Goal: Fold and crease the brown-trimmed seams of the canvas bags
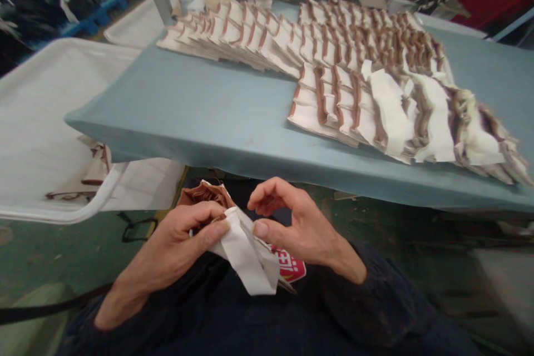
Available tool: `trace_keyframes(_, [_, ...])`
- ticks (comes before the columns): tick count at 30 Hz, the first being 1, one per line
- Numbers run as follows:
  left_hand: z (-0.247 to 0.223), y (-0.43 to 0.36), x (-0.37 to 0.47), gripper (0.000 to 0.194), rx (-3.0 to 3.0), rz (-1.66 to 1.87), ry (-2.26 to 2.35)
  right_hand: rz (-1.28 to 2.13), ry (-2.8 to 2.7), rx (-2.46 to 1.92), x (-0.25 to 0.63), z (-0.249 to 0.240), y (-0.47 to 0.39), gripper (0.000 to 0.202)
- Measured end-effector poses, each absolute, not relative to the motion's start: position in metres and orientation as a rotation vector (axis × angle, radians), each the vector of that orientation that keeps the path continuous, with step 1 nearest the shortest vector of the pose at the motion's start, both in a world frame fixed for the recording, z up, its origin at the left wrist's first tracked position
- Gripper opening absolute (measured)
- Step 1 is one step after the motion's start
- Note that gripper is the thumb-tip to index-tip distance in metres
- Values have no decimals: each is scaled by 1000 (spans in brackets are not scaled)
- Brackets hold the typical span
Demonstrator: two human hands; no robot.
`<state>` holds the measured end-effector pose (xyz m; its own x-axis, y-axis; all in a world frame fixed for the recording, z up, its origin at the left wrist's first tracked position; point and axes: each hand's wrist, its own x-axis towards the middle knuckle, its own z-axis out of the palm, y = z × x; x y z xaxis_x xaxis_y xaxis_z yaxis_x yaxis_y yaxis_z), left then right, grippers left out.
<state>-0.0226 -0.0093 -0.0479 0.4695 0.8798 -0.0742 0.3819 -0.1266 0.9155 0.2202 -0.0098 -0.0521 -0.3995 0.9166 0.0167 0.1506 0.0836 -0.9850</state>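
A bundle of folded white fabric pieces [246, 258] with brown inner layers hangs over my lap. My left hand [177, 245] is closed on its upper end, thumb on top of a white strip. Brown folds bunch up behind those fingers. At the bundle's right side is my right hand [302, 228], its fingers curved and apart from the thumb. The right thumb tip lies close to the white fabric; whether it touches, I cannot tell. Part of a red label with white lettering [287, 264] shows below the right hand.
Rows of white fabric stacks with brown edges [250, 33] lie on the blue-covered table [200, 105] ahead. White strips [392, 108] drape over the nearer row. A white plastic bin [45, 89] stands at left, with some fabric pieces [98, 167] inside.
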Motion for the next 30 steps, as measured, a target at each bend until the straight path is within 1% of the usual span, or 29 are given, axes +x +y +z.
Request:
trace_keyframes(5, [-36,-10,-24,25,1774,649,992,1174,-1891,-699,212,-45,12,51])
trace_keyframes(7, [-33,-13,-23,24,1787,666,952,1057,-1981,-592,206,-47,20,49])
trace_keyframes(10, [-34,-17,-22,21,1817,704,917,838,-2141,-584,203,-48,27,45])
trace_keyframes(13, [-36,-20,-21,21,1828,686,903,747,-2356,-659,207,-43,26,53])
trace_keyframes(16, [-35,-19,-17,24,1817,656,897,784,-2496,-716,212,-37,20,54])
trace_keyframes(19, [-34,-16,-14,26,1810,646,959,881,-2509,-796,215,-33,15,53])
trace_keyframes(24, [-40,-17,-15,25,1815,608,1021,1096,-2516,-856,219,-32,14,46])
trace_keyframes(30, [-44,-22,-16,21,1826,709,1032,1248,-2524,-910,219,-29,19,44])
